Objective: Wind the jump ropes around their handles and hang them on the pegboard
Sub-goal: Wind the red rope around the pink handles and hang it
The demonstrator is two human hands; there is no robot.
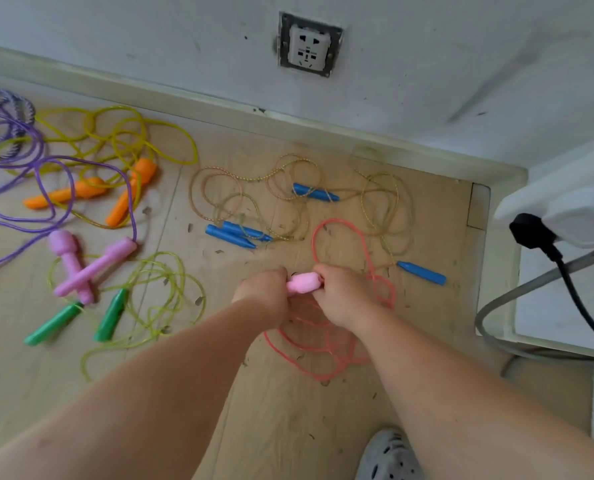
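Note:
Both my hands meet low over the wooden floor (323, 427) around a pink jump-rope handle (304, 283). My left hand (264, 292) grips its left end and my right hand (342, 296) grips its right end. The salmon-pink cord (318, 362) of that rope lies in loose loops under and beyond my hands. Other ropes lie spread out: pink handles with a purple cord (81, 268), green handles (110, 315), orange handles (126, 199) with a yellow cord, and blue handles (235, 233) with speckled cords. No pegboard is in view.
A wall with a power socket (310, 45) runs along the far side above a skirting board. A white appliance (575, 209) with a black plug (530, 233) and cables stands at the right. My shoe (389, 457) shows at the bottom.

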